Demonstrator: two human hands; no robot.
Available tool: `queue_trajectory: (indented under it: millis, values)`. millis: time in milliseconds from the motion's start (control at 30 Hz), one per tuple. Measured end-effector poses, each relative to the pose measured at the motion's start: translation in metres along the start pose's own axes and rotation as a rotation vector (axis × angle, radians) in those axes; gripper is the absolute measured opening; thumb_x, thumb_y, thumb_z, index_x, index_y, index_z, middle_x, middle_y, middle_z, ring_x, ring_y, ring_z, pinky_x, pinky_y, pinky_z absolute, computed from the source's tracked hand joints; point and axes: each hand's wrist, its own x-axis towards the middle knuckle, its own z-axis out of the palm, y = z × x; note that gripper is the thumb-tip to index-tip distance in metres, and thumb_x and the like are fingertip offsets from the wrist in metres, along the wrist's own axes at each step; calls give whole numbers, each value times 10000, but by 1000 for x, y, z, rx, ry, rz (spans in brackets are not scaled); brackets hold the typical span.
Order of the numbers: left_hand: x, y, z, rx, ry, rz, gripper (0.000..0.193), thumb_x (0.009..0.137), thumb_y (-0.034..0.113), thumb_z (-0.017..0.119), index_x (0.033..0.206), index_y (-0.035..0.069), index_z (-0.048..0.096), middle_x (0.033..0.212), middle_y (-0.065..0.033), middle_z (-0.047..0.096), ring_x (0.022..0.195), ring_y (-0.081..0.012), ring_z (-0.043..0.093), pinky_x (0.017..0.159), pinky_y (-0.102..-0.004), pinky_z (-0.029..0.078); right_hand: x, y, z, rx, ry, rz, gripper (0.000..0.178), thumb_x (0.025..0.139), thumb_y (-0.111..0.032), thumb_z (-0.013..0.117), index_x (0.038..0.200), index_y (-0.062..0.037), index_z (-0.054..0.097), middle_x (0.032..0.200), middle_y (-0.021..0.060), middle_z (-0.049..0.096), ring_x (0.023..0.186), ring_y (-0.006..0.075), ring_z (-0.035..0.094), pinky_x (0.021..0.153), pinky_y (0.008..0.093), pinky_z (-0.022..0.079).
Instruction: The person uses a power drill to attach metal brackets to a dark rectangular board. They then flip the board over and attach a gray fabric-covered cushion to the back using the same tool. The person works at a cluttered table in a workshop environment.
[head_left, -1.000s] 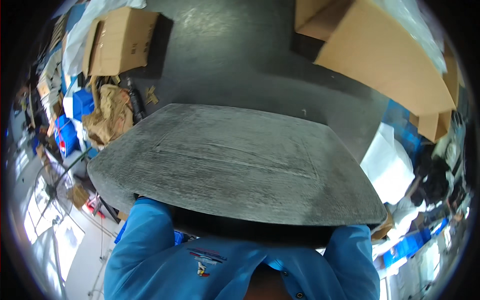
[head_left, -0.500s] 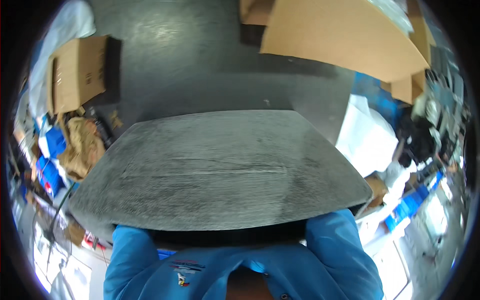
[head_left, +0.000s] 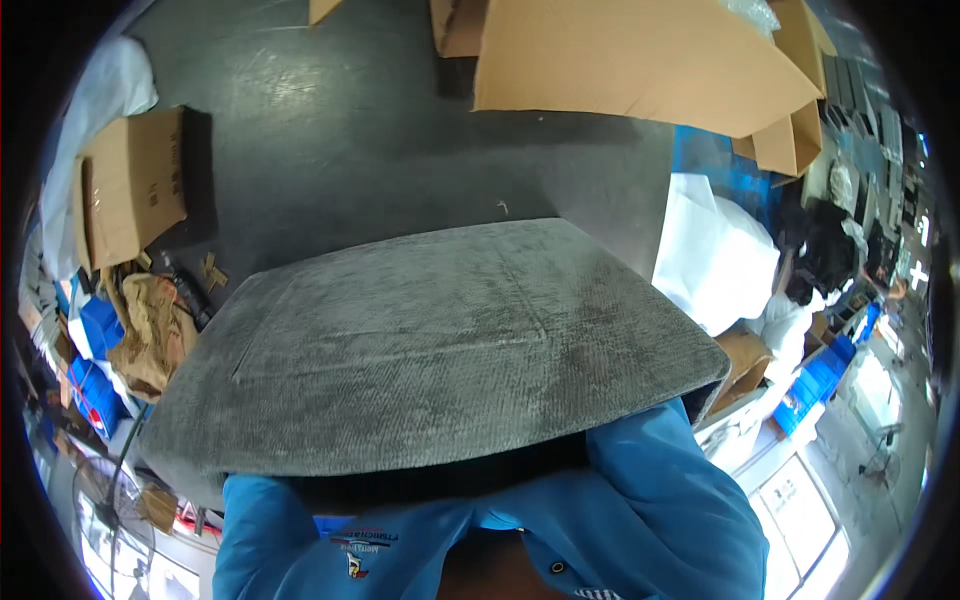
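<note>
A large grey padded piece (head_left: pixel 400 350), covered in velvety fabric, stretches across the view right in front of my body. Faint creases or a rectangular outline mark its upper face, and its left end sits a little lower in the picture than its right. My two blue-sleeved arms reach up to its near edge, one close to each end. Both hands are hidden beneath or behind the piece, so their fingers do not show. Under the near edge lies a dark shadowed gap.
Beyond the piece spreads a dark grey surface (head_left: pixel 330 150). A cardboard box (head_left: pixel 150 185) stands at left, above crumpled brown paper (head_left: pixel 150 335). A big open carton (head_left: pixel 640 70) occupies the far right, near a white sheet or bag (head_left: pixel 715 250). At lower left is a fan (head_left: pixel 110 510).
The view has turned slightly, with the left box lower and farther left in the picture. The grey piece now slants more, its left end lower. My arms stay at its near edge.
</note>
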Motion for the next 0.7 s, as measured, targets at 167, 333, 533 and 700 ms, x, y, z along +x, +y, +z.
queue_trajectory:
  millis: [167, 333, 533, 700]
  values:
    - [-4, 8, 1, -9, 13, 24, 594, 943, 498, 554, 1357, 73, 539, 1345, -196, 556, 1301, -377, 469, 1111, -463, 340, -8, 5, 6, -50, -20, 16, 923, 804, -694, 614, 1412, -15, 474, 1458, 218, 448, 1370, 349, 393, 1136, 430, 287]
    - [-5, 12, 6, -49, 24, -1, 588, 945, 495, 553, 1353, 72, 543, 1340, -196, 561, 1297, -376, 473, 1109, -463, 343, 0, 4, 0, -100, -38, 6, 916, 807, -692, 613, 1409, -14, 478, 1454, 218, 452, 1368, 348, 396, 1135, 429, 288]
    - [1, 48, 10, -60, 17, 103, 581, 947, 490, 551, 1349, 70, 547, 1333, -196, 567, 1292, -376, 479, 1107, -462, 347, -28, 24, 9, -153, -55, 49, 909, 811, -689, 612, 1406, -14, 483, 1450, 218, 458, 1366, 347, 399, 1135, 428, 289]
    - [-4, 53, 22, -107, 49, 37, 576, 949, 487, 549, 1346, 69, 550, 1328, -196, 572, 1288, -376, 484, 1105, -462, 351, -25, 32, 1, -227, -100, 30, 903, 814, -686, 611, 1403, -13, 487, 1447, 218, 462, 1364, 346, 402, 1134, 427, 290]
